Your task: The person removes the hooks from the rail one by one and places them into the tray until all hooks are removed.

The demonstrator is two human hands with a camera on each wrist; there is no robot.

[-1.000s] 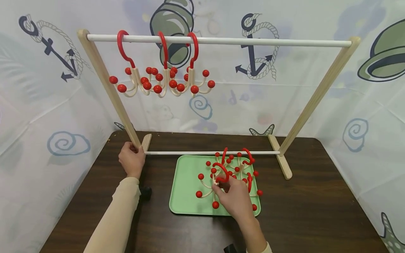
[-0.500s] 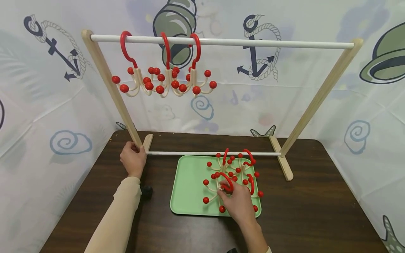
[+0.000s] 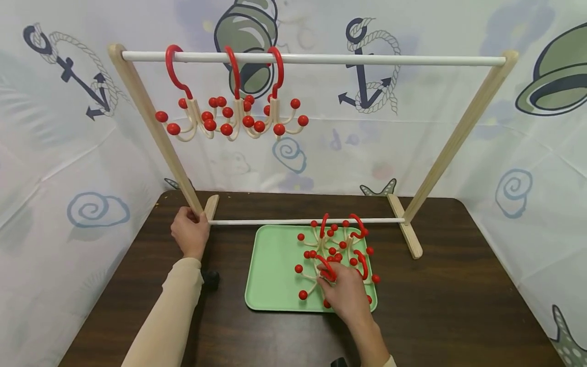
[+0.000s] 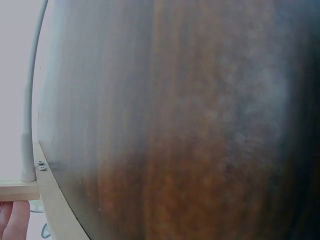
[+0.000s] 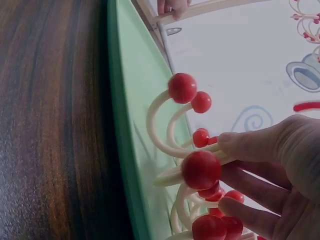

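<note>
My right hand (image 3: 346, 293) pinches the pale stem of a multi-arm hook hanger (image 3: 327, 264) between thumb and fingers. The hanger has a red hook on top and curved cream arms tipped with red balls. It is low over the right half of a green tray (image 3: 270, 275); whether it touches the tray I cannot tell. In the right wrist view its arms and balls (image 5: 200, 170) stick out past the fingertips. My left hand (image 3: 190, 234) grips the foot of the wooden rack's left post (image 3: 160, 135). Several similar hangers (image 3: 350, 244) lie bunched on the tray's right side.
Three hangers (image 3: 238, 114) hang on the left part of the rack's white top bar (image 3: 390, 60). A lower white bar (image 3: 238, 222) runs just behind the tray. The right post (image 3: 458, 135) stands on a wooden foot (image 3: 409, 234). Patterned cloth surrounds the dark table (image 3: 458, 300).
My right hand has moved slightly right and down over the tray, and the hanger in it tilts toward the other hangers. My left hand stays on the post. The head view shifts a little.
</note>
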